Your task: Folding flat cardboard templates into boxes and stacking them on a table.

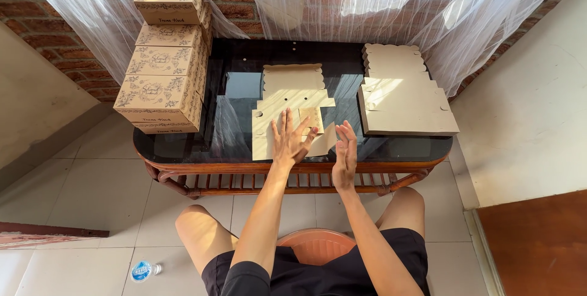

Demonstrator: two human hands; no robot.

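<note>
- Left hand (289, 140) flat, fingers spread, palm pressing down on the unfolded kraft box blank (292, 109); nothing gripped.
- Right hand (345, 152) open, on edge, just beside the blank's near right flap, fingers straight, holding nothing.
- Blank lies flat on the glass-top rattan table (244, 79), centre, near front edge.
- Right of the blank: stack of flat blanks (400, 91).
- Left of the blank: stack of finished printed boxes (165, 57).
- Step, my read: first folds on the blank, left hand pinning.
- Next move needs right hand to lift that flap along its crease while the panel stays pinned.
</note>
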